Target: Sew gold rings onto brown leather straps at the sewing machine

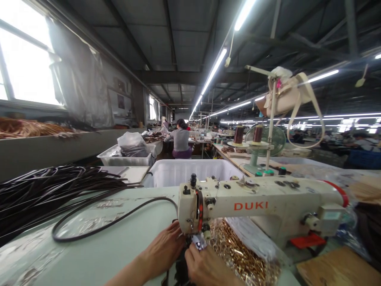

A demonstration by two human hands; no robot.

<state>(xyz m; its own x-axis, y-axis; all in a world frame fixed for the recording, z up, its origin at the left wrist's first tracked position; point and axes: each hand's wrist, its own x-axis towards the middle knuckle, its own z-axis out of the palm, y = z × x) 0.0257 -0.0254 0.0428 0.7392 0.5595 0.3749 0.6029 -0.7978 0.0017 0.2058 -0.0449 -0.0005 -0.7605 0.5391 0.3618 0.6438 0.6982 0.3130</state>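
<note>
Firstly, one left hand [166,246], palm down, fingers close together, tips at the needle end of the sewing machine [256,204]; I cannot tell whether they pinch anything. One right hand [205,264], fingers curled, just beside the needle; its grip I cannot make out either. One dark strap [68,240], looped on the table [139,226] left of the machine, one end passing behind the machine's head, near the left hand. One heap of dark straps [65,190], farther left. Gold-coloured metal pieces [238,248], a pile under the machine's arm. One wooden board [333,266], in front of its right end. One white bin [190,171], behind it. Beyond, I see two thread cones [238,135], a hanging bag [285,97] and a seated person [181,143].
</note>
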